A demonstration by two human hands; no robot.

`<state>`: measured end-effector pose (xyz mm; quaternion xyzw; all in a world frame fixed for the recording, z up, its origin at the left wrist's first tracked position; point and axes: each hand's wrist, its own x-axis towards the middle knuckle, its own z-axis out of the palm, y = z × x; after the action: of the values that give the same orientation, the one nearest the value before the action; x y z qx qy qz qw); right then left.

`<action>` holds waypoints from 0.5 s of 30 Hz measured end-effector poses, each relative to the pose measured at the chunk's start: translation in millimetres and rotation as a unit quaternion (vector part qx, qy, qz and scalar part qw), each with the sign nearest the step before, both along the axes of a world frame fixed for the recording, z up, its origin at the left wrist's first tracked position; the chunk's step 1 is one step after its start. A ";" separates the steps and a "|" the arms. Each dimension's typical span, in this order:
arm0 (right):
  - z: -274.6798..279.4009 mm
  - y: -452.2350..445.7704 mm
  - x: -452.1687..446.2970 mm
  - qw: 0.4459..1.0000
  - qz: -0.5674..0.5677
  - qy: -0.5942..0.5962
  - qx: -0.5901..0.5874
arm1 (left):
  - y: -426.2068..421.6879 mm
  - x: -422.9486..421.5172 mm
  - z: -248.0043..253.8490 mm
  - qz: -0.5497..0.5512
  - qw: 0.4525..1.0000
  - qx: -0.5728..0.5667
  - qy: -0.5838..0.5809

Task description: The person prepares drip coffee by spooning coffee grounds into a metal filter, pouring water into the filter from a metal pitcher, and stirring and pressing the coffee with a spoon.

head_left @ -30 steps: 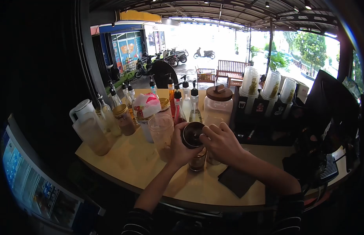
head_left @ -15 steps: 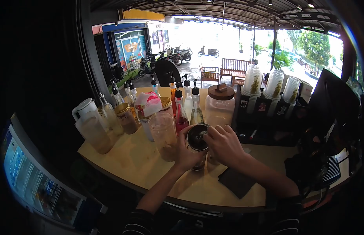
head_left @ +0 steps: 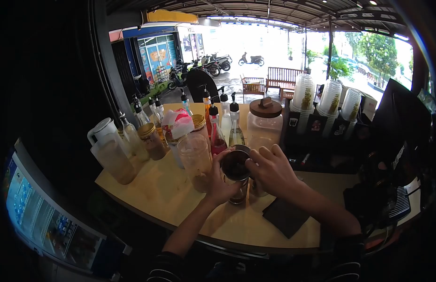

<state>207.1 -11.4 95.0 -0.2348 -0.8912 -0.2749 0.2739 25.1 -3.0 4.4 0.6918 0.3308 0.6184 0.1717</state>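
My left hand (head_left: 221, 184) is wrapped round a round metal cup (head_left: 235, 146) with a shiny rim and a dark inside. Below the cup, the base of a clear glass vessel (head_left: 237, 197) shows on the counter; how the two meet is hidden by my fingers. At the cup's right rim my right hand (head_left: 272, 170) is closed, its fingertips dipping over the edge. What those fingers pinch cannot be made out. A tall clear plastic container (head_left: 193, 157) stands just left of my left hand, and a dark folded cloth (head_left: 285, 217) lies below my right wrist.
Pump bottles (head_left: 215, 129) and gold-lidded jars (head_left: 151, 141) line the counter's back left, near a jug (head_left: 112, 160). Behind the cup is a wooden-lidded jar (head_left: 264, 124). Stacked plastic cups (head_left: 303, 94) and a dark monitor (head_left: 391, 127) stand right.
My right fingers have shifted slightly at the rim, and the shiny bit seen beside them inside the cup no longer shows. The cup tilts a little differently in my left hand.
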 end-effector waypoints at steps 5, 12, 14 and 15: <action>-4.9 -3.4 -11.4 1.000 -0.003 0.019 -0.020 | -5.0 4.4 1.2 0.001 1.000 0.012 -0.011; -6.2 -18.2 -20.5 0.997 -0.071 0.027 0.002 | -10.6 7.2 7.4 0.010 0.998 0.055 -0.006; -3.6 -17.3 -18.8 0.998 -0.056 0.018 -0.011 | -10.2 5.0 8.6 0.018 0.998 0.057 0.017; -1.3 -16.0 -17.8 0.999 -0.040 0.009 -0.024 | -8.6 2.1 7.8 0.010 0.999 0.047 0.015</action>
<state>189.2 -27.4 93.7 -0.2787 -0.8850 -0.2623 0.2650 27.2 -11.5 12.2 0.7051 0.3106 0.6246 0.1278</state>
